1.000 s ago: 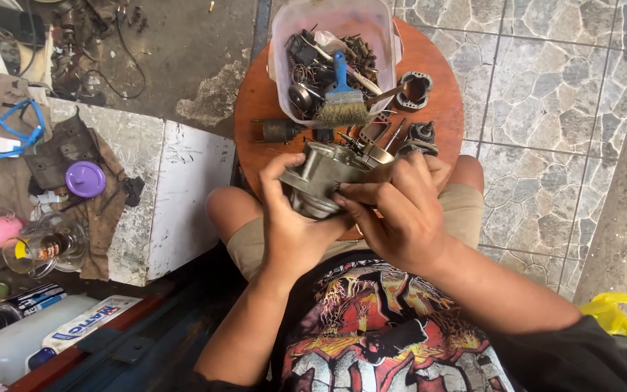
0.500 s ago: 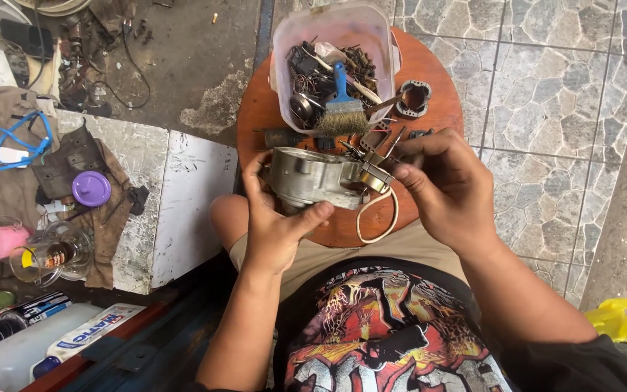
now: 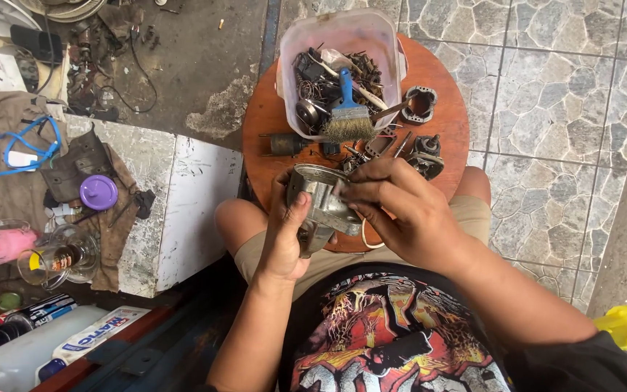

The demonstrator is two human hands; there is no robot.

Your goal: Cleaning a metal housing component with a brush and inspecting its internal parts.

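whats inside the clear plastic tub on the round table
The plastic tub holds a blue-handled brush lying on top of a tangle of dark metal parts and springs. What lies under the brush and at the bottom is covered.

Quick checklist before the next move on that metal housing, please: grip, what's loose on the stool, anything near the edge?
1. Left hand grips the metal housing from below: ok.
2. Right hand fingertips rest on the housing's top rim: ok.
3. Housing held over the round stool, so a slip should land on it: ok.
4. Plastic tub of parts sits upright, brush resting in it: ok.
5. Small parts lie loose near the stool's right edge: not ok, may roll off.
6. What the right fingers pinch, if anything: cannot tell, hidden.
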